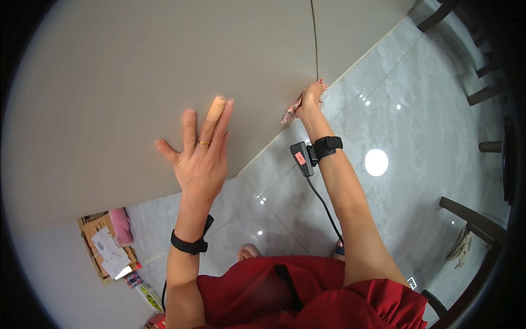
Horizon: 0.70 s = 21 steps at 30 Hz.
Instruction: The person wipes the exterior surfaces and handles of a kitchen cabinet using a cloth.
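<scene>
A pink patterned cloth is bunched in my right hand. That hand presses it to the bottom edge of a large grey-beige panel, at the lower end of a dark vertical seam. The fingers of my right hand are partly hidden. My left hand is spread in front of the same panel and holds nothing; whether it touches the surface is hard to tell. One of its fingers has a tan covering over the tip, with a gold ring lower down.
Glossy grey floor tiles run along the panel. Dark chair legs stand at the right, with a cloth hanging on a chair. At the lower left are a cardboard box with papers, a pink item and several packages. A cable trails from the right wrist device.
</scene>
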Motion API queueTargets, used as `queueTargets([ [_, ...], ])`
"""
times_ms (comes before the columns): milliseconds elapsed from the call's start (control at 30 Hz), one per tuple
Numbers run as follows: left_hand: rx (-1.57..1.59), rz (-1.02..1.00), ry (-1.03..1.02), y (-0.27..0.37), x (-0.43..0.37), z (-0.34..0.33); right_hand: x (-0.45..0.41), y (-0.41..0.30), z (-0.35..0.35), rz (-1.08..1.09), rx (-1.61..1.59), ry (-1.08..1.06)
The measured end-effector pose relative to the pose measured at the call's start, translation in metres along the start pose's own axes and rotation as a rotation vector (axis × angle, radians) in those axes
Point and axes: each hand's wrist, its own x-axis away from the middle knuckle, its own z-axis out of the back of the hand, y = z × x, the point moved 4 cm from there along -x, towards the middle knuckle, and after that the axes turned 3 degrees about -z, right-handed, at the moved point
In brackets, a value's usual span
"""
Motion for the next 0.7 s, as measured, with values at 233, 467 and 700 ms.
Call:
queueTargets([
  [233, -0.036, -0.044, -0.017, 0.007, -0.009, 0.006, 0.000, 0.035, 0.007, 0.093, 0.212, 0.067],
  [467, 0.280, 0.011, -0.020, -0.031, 0.019, 0.022, 0.099, 0.070, -0.007, -0.246, 0.094, -0.154],
  [700, 0.388, -0.041, 0.044, -0.036, 0.027, 0.041, 0.076, 0.083, 0.018, -0.109, 0.005, -0.194],
])
